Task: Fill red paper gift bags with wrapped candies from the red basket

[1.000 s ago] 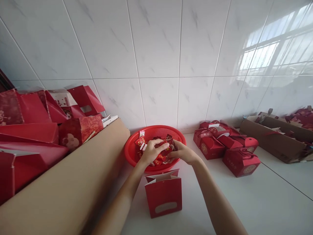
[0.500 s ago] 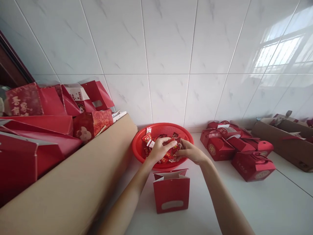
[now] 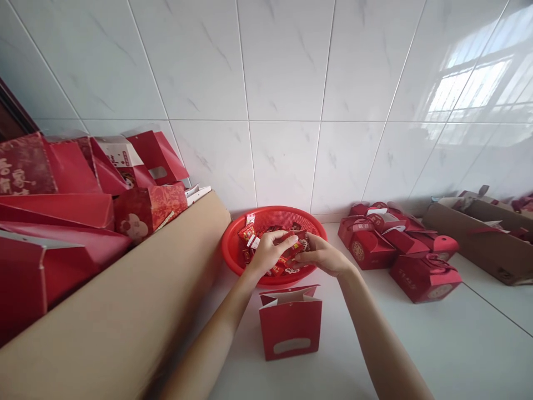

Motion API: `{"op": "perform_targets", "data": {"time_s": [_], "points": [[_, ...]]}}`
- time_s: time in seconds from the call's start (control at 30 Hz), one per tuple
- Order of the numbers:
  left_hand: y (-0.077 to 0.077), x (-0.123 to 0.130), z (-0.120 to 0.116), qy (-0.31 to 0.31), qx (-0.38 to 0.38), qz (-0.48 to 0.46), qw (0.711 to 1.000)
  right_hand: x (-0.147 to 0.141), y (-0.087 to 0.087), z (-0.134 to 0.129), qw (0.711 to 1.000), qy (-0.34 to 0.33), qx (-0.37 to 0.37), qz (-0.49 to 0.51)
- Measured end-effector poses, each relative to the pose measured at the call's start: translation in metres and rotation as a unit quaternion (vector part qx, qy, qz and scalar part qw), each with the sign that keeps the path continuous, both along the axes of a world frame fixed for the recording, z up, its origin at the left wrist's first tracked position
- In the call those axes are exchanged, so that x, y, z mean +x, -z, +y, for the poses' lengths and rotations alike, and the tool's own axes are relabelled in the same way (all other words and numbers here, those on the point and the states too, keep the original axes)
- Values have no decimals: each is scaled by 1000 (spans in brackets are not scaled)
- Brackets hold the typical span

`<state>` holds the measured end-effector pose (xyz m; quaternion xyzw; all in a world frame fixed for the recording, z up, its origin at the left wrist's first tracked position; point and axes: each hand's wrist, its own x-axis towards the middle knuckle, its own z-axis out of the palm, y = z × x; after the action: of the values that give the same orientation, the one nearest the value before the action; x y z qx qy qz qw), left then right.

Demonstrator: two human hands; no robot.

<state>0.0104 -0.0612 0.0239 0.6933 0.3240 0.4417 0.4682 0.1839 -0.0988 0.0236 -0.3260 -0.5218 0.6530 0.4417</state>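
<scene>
i see a smooth, pale countertop [image 3: 416, 355] with a dark seam at the right, and behind it a glossy tiled wall [image 3: 283, 66] with grey veining and a bright window reflection at upper right. the wrapped sweets [image 3: 275, 270] are loosely heaped in a round red basket [image 3: 231, 258] near the wall; they are small, shiny packets, mostly red, some darker or with white patches. my left hand [image 3: 266, 253] has its thumb and fingers closed on a red packet [image 3: 296, 244] over the heap. my right hand [image 3: 328, 258] has thumb and fingers curled beside it at the dark packets; i can't tell whether they grip one. both hands cover part of the sweets. an open-topped red paper bag [image 3: 290, 328] stands upright in front of the basket, between my forearms. a big cardboard box [image 3: 145, 289] full of red bags [image 3: 160, 161] crowds the left side. red gift boxes [image 3: 370, 250] cluster at the right, with an open brown carton [image 3: 470, 239] beyond.
</scene>
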Motion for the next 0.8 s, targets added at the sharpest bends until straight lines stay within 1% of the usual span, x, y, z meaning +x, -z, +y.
{"op": "perform_targets", "data": {"time_s": [0.13,0.23,0.33,0.43,0.5,0.67,0.8], "points": [[-2,-1,-1,0,-20,-18,1000,0,-1,3,1000,10,-13,17],[-2,-2,0,-2,-31,-25,999,0,-2,6,1000,20,-9,-3],[-1,-6,2,-8,-27,-11,1000,-1,-3,12,999,12,0,-31],[1,-9,6,-10,-16,1,1000,-3,-2,19,1000,-1,-2,-31],[0,-10,9,-5,-2,21,1000,-3,0,23,1000,-10,-8,-26],[-6,-9,23,3,36,118,992,1,5,31,1000,-17,-19,10],[-13,-6,35,-2,27,167,986,0,7,35,999,-7,-23,25]]}}
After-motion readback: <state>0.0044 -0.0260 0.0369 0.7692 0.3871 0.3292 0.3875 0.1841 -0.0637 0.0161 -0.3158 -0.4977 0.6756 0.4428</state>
